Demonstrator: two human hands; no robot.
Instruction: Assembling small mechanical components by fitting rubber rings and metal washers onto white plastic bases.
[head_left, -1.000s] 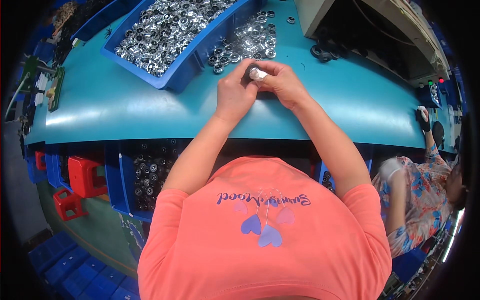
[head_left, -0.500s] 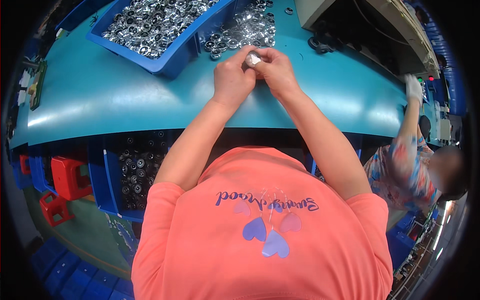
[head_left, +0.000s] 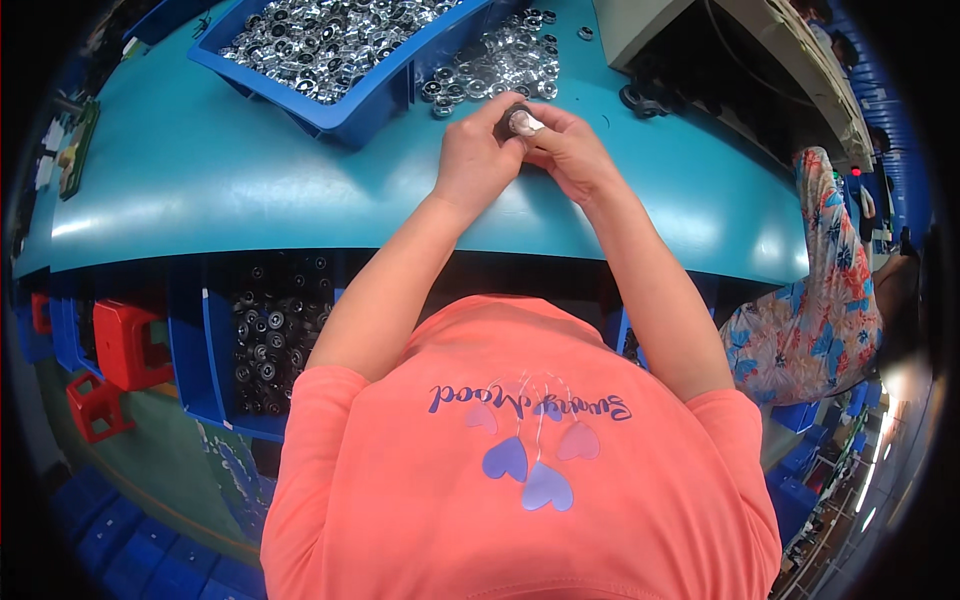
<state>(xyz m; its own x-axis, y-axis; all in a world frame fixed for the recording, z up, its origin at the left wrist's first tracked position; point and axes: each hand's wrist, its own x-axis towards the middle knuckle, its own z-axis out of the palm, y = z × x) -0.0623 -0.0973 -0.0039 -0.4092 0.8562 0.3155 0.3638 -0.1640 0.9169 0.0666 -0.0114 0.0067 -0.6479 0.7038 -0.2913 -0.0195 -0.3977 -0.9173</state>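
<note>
Above the blue-green table (head_left: 330, 200), my two hands meet just in front of a pile of loose shiny parts. Between them is a small round part (head_left: 506, 122) with a dark rim and a whitish, shiny face, partly covered by fingers. My left hand (head_left: 474, 153) pinches it from the left, fingers curled. From the other side my right hand (head_left: 573, 155) grips it with thumb and bent fingers, the thumb lying near the pale face. Clear and silver round parts (head_left: 500, 68) lie scattered beyond my fingers.
A blue bin (head_left: 352, 112) full of similar shiny parts stands at the back left. At the back right is a cream housing (head_left: 640, 35) with black round parts (head_left: 645, 100) beside it. Below are a bin of black wheels (head_left: 270, 350) and red stools (head_left: 128, 345). Someone in floral clothing (head_left: 810, 310) is at right.
The part between my hands has turned and now shows its dark rim. My hands stay together. The person at right has swung an arm, and the gloved hand is no longer at the housing.
</note>
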